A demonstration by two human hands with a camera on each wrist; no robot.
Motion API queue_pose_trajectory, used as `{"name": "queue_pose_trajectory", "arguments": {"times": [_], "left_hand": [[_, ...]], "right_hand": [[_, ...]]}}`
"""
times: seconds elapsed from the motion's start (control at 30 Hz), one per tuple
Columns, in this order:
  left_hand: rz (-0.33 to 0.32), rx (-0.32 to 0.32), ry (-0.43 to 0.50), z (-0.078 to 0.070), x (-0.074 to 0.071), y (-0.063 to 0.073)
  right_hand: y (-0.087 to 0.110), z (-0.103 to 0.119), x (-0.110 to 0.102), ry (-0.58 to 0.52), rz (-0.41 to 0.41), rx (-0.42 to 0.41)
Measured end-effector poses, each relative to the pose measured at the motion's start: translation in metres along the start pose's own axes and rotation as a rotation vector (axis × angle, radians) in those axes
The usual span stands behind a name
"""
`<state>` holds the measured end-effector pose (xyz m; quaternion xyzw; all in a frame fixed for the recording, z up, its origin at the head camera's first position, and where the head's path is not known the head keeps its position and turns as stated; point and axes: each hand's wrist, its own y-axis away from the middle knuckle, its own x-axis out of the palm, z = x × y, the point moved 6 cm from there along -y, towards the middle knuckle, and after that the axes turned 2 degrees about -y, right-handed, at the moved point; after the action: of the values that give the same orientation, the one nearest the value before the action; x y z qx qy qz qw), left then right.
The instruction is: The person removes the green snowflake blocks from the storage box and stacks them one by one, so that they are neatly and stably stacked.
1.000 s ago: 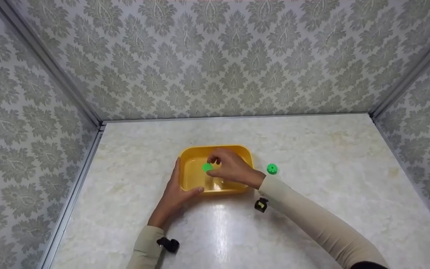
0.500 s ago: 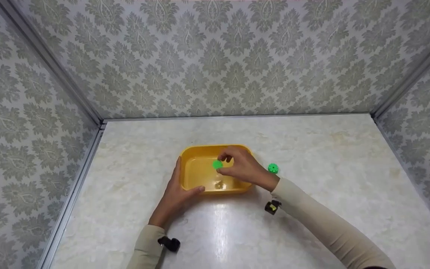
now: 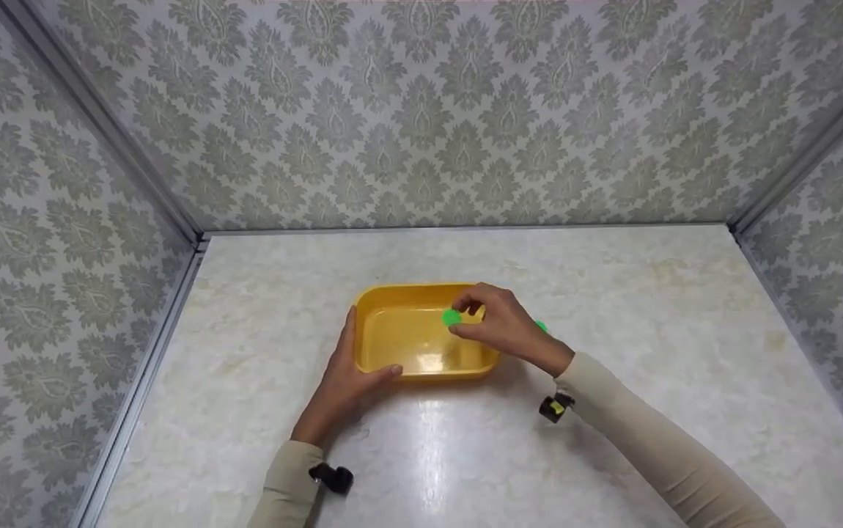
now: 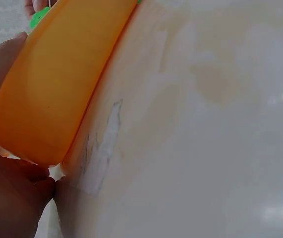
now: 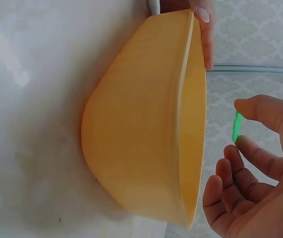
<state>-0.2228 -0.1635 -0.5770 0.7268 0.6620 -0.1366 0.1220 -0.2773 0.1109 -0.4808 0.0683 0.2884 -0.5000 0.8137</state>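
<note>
A yellow plastic basin point(image 3: 399, 330) stands upright on the table. My left hand point(image 3: 348, 381) holds its near left corner, with the thumb along the front side and the fingers along the left end. My right hand point(image 3: 502, 319) pinches a thin green plastic disc point(image 3: 451, 317) between thumb and index finger, above the right part of the basin. Edge-on in the right wrist view, the disc point(image 5: 236, 126) is apart from the rim, and the other fingers are loosely curled. Behind my right wrist, a second green round piece point(image 3: 541, 325) is mostly hidden.
The pale marbled table point(image 3: 649, 330) extends around the basin on all sides. Patterned walls point(image 3: 421, 110) enclose it at the back, left and right. Each wrist wears a small black camera point(image 3: 333, 479).
My right hand has moved to the right over the basin with the green disc pinched in it. Its wrist now covers most of the second green piece. The left hand and basin have stayed put.
</note>
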Motion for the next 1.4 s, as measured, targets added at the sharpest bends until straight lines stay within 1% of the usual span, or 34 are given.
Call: {"name": "queue_pose_trajectory", "arguments": {"times": [0.17, 0.33, 0.47, 0.73, 0.93, 1.2, 1.4], "left_hand": [[-0.006, 0.008, -0.007, 0.000, -0.001, 0.000], [-0.002, 0.006, -0.013, 0.001, 0.000, 0.000], [0.003, 0.026, -0.018, 0.001, -0.001, 0.000], [0.008, 0.042, -0.017, 0.001, -0.001, 0.001], [0.004, 0.041, -0.011, 0.001, -0.001, 0.000], [0.004, 0.026, -0.021, 0.000, 0.000, 0.001], [0.003, 0.032, -0.030, 0.000, -0.001, 0.001]], "right_hand": [[0.002, -0.010, -0.011, 0.013, -0.026, 0.034], [0.009, -0.024, -0.023, -0.009, -0.051, 0.073], [0.015, -0.034, -0.032, -0.020, -0.067, 0.100], [0.025, -0.054, -0.047, 0.020, -0.106, 0.177], [0.032, -0.068, -0.056, 0.038, -0.129, 0.219], [0.042, -0.091, -0.063, 0.066, -0.136, 0.306], [0.049, -0.099, -0.069, 0.088, -0.142, 0.318]]}}
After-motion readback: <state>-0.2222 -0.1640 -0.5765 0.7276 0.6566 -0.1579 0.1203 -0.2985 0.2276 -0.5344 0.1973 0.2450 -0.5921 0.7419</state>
